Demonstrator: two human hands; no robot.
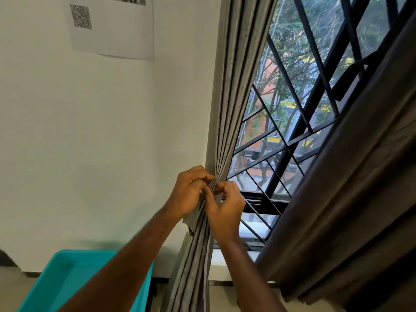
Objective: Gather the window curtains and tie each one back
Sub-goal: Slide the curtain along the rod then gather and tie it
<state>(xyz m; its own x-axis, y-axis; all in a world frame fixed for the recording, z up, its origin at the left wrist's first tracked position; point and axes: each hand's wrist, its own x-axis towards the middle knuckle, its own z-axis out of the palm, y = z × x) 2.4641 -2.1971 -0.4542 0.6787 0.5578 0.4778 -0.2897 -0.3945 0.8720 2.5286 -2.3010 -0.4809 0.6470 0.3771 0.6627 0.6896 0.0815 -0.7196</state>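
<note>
The left grey curtain (238, 86) hangs gathered into narrow folds beside the window. At its pinched waist my left hand (189, 192) and my right hand (225, 206) meet, both with curled fingers gripping the bunched fabric and a pale strip of cloth, the tie-back (193, 218), that trails below my left hand. Below my hands the curtain falls in tight pleats to the floor. The right curtain (351, 199), darker brown, hangs loose in wide folds along the window's right side.
A black metal window grille (290, 140) fills the opening between the curtains, trees and buildings beyond. A turquoise plastic bin (56, 287) stands at lower left against the white wall. A printed paper sheet (112, 25) is fixed high on the wall.
</note>
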